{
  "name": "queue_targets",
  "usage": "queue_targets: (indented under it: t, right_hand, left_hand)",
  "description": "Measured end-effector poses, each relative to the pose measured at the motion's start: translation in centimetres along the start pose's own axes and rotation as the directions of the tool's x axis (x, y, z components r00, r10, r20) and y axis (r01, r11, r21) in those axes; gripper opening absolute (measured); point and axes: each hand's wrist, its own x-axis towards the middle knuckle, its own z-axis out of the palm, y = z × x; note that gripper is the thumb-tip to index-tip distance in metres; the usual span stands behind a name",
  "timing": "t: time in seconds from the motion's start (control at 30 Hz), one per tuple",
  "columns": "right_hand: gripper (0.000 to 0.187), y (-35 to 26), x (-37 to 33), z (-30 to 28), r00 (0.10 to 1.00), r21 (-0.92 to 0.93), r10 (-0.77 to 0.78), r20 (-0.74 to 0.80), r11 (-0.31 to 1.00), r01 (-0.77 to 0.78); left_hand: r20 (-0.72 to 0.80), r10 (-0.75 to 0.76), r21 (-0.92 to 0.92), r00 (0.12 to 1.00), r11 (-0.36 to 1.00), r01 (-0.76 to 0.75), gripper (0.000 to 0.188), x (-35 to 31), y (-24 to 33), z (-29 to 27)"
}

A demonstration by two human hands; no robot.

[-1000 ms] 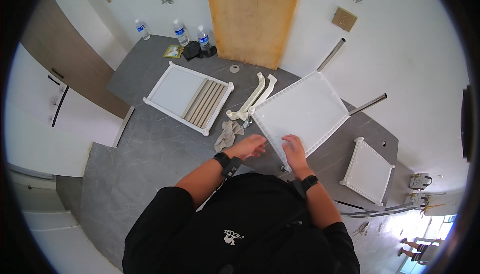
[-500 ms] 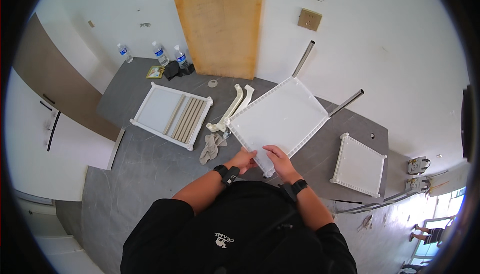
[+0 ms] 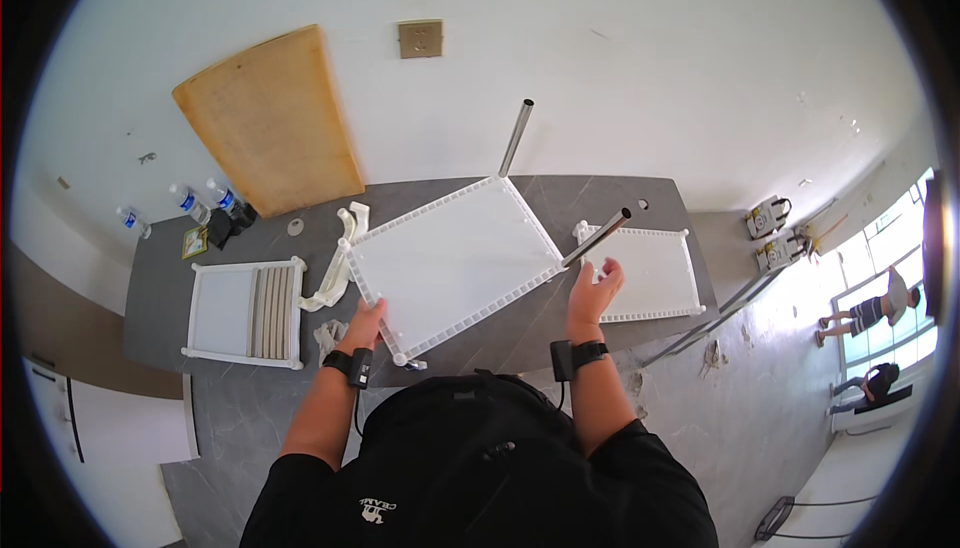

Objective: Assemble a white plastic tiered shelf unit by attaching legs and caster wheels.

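A large white plastic shelf panel (image 3: pixel 450 253) with a notched rim lies slanted over the grey table. Two metal tubes stick up from its corners: a far tube (image 3: pixel 516 138) and a right-hand tube (image 3: pixel 598 238). My left hand (image 3: pixel 368 324) grips the panel's near left edge, its fingers partly hidden. Just below the right-hand tube, my right hand (image 3: pixel 596 290) is raised with fingers apart and slightly curled, holding nothing. Behind that hand lies a smaller white panel (image 3: pixel 645 273). Left of the big panel are white curved plastic pieces (image 3: pixel 333 283) and a crumpled grey glove (image 3: pixel 328 336).
On the left of the table (image 3: pixel 150 293), a white frame (image 3: pixel 222 310) holds several beige strips (image 3: pixel 272 313). Water bottles (image 3: pixel 190 204) stand behind it, and a wooden board (image 3: pixel 270 118) leans on the wall. Two people (image 3: pixel 870 313) are far off at right.
My view has turned right, so the table's things appear farther left. My right hand has left the panel's near corner for the right-hand tube. My left hand stays on the panel edge.
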Motion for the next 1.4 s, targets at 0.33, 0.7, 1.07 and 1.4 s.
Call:
queue_targets:
  t: [0.33, 0.7, 1.07, 1.4]
  right_hand:
    - [0.023, -1.6, -0.2, -1.5, 0.956, 0.574, 0.028, 0.291, 0.794, -0.198]
    - [0.022, -3.5, -2.6, -3.1, 0.952, 0.628, 0.029, 0.304, 0.746, -0.223]
    - [0.031, -0.3, 0.9, -6.6, 0.652, 0.598, -0.303, 0.695, 0.747, -0.29]
    - [0.016, -8.3, -5.5, -3.3, 0.99, 0.562, 0.144, 0.003, 0.818, -0.121]
  left_hand:
    - [-0.154, 0.277, 0.922, 0.948, 0.386, 0.037, 0.064, 5.1, 6.7, -1.0]
    - [-0.158, 0.278, 0.956, 0.947, 0.282, 0.077, 0.09, 2.7, 8.0, 1.8]
    - [-0.105, 0.252, 0.967, 0.962, 0.251, 0.04, 0.078, 1.9, 9.6, 2.8]
    - [-0.189, 0.193, 0.974, 0.963, 0.163, 0.159, 0.076, 2.0, 9.8, 4.0]
